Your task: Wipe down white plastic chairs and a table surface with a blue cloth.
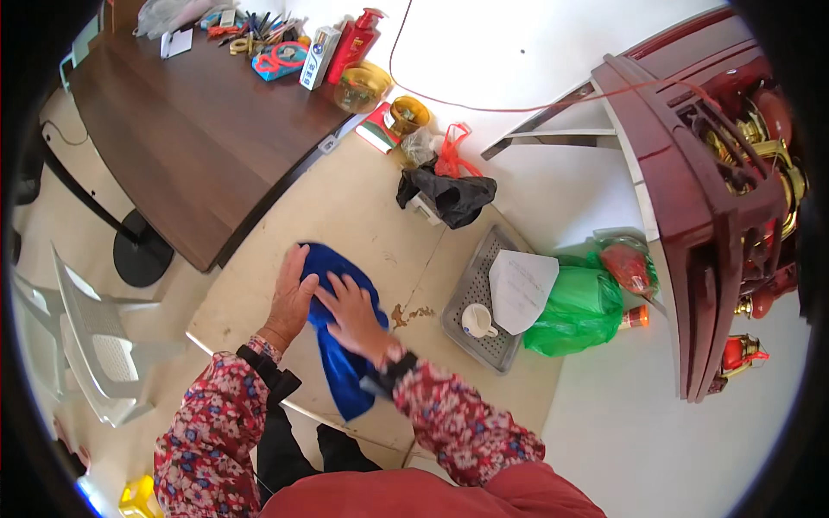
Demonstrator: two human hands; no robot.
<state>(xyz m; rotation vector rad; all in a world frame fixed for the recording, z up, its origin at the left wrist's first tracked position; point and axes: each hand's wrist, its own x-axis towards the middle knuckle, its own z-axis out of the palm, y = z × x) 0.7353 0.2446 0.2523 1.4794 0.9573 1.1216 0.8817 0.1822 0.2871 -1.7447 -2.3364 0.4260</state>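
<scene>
A dark blue cloth (346,375) lies on the light-coloured tabletop (259,304), one end hanging towards my body. My left hand (289,298) rests at the cloth's left edge, its fingers pointing away from me and the thumb towards the right hand. On the cloth's upper middle lies my right hand (353,316), fingers spread and slightly blurred. Neither hand is seen to grip the fabric. Both wrists carry dark bands over floral sleeves.
Right of the cloth stands a grey perforated tray (456,317) with a white cup (478,320) and paper (521,285), beside a green plastic bag (573,311). Farther back are a black bag (453,194) and amber bowls (363,87). A brown table (194,142) adjoins at left.
</scene>
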